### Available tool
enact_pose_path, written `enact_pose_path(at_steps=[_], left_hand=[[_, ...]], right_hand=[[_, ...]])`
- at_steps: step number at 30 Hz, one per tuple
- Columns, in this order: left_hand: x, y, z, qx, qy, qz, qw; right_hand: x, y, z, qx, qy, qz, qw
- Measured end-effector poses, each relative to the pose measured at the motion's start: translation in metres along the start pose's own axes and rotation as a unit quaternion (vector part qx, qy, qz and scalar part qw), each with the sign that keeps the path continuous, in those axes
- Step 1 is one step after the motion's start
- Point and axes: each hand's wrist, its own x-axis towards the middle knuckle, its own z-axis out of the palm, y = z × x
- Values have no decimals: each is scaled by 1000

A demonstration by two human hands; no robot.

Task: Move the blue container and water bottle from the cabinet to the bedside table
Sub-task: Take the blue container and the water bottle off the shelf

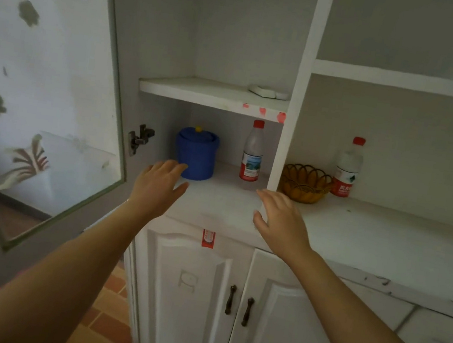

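A blue ribbed container [197,155] with a lid and a yellow knob stands upright at the back left of the open cabinet compartment. To its right stands a clear water bottle [252,151] with a red cap and a red-and-white label. My left hand [159,183] is stretched out with straight fingers, its fingertips just short of the container's lower left side. My right hand [278,217] hovers, fingers spread, over the counter edge below and in front of the bottle. Neither hand holds anything.
The glass cabinet door [50,86] stands swung open at the left. A white upright divider [284,150] separates the compartment from the open counter, where a wicker basket [304,184] and a second water bottle [347,169] stand. A shelf [213,96] sits above the container.
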Motion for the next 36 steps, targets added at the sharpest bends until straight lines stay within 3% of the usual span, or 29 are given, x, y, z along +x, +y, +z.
enact_pose_path(at_steps=[14,18,27,36], left_hand=[[27,-48,18,6,-34,44,998],[34,-56,20,4,-41,45,998],[52,-63,46,5,-73,38,997],[98,-69,97,-57,-92,-31,994]], right_hand=[[5,-57,27,-33,-32,128,991],[20,-61,29,-10,-58,144,988],[56,-60,58,97,-25,219,971],[112,-16,99,179,-5,237,955]])
